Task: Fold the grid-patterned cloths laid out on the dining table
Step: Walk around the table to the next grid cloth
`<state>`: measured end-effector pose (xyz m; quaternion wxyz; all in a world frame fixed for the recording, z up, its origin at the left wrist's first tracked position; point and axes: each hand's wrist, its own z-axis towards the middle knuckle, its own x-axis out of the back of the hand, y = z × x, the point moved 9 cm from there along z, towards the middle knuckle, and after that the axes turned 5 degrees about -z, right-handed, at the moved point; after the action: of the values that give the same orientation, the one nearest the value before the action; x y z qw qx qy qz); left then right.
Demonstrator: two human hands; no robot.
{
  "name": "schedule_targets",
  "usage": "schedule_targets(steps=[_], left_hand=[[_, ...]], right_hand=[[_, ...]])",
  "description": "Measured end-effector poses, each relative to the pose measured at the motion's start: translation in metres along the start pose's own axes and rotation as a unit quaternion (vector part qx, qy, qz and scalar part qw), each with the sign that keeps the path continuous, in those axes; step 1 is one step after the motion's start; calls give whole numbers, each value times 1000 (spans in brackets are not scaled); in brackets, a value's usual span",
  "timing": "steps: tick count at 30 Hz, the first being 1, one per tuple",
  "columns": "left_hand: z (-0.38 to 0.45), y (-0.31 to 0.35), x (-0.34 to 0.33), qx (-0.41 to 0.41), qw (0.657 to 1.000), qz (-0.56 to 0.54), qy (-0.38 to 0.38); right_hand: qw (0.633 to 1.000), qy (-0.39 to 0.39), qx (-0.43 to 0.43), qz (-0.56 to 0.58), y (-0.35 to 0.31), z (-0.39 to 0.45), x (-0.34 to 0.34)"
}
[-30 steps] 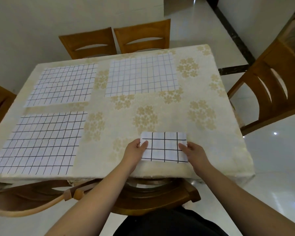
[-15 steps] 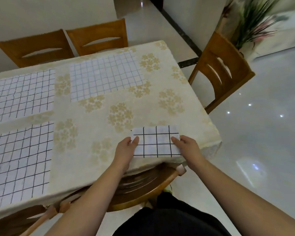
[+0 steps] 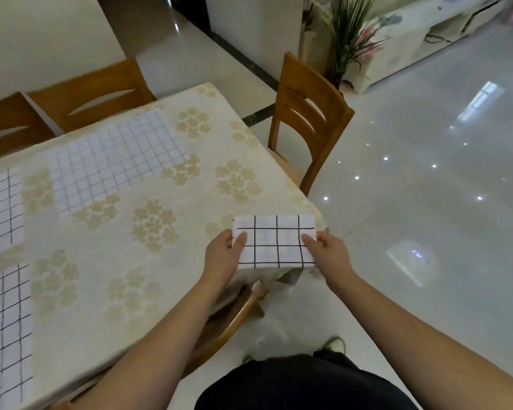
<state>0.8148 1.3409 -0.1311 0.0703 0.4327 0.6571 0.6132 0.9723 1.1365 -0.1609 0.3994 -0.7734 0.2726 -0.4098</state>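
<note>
Folded grid cloth held at the near right corner of the dining table, part overhanging the edge. Left hand pinches its left side, thumb on top; right hand pinches its right side. Three unfolded grid cloths lie flat on the table: far centre, far left, near left. Wooden chair just beyond the table's right edge.

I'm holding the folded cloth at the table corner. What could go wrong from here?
1. The folded cloth sits at the corner of the table, its near edge past the rim; if set down here it may slide off.
2. Left hand and right hand pinch only the side edges, so the layers might sag open.
3. Three unfolded cloths, like the nearest one, remain further left, a stretch from here.
</note>
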Motion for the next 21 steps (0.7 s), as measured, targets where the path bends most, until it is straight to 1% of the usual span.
schedule_targets(steps=[2,5,11,16,21], left_hand=[[1,16,-26,-8,1000,17,-9],[0,34,-67,3,1000,24,-18],[5,64,-156,15,996,42,-75],[6,95,-214,27,994,4,-108],[10,114,-255,35,990,-40,-133]], right_hand=[[1000,22,12,-16,9,5,27],[999,37,15,-12,24,17,67],[998,60,8,-6,52,43,150],[997,53,-31,40,80,63,203],[992,63,-58,97,101,80,240]])
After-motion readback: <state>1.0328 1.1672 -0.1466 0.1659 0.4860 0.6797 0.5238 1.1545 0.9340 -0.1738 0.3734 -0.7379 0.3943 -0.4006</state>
